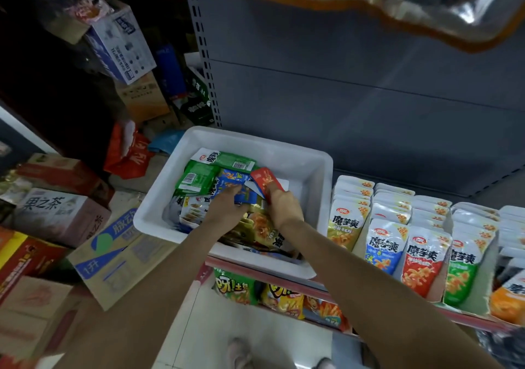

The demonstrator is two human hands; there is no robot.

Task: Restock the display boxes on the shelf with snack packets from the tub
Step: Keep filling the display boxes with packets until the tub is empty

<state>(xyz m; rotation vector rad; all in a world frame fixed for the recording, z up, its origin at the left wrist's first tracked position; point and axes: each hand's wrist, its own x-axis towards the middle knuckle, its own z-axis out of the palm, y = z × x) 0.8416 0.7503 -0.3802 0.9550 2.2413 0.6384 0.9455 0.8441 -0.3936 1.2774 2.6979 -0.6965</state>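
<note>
A white tub stands on the shelf's left end, holding several snack packets in green, blue, gold and grey. Both my hands are inside it. My left hand rests on the pile with its fingers on a blue packet. My right hand pinches a red packet and lifts its end above the pile. To the right of the tub, display boxes hold upright rows of packets with gold, blue, red, green and orange fronts.
Grey shelf backing rises behind the tub. Chip bags lie on the lower shelf under it. Stacked cardboard cartons crowd the floor at left. A clear hanging bag with orange trim hangs overhead at top right.
</note>
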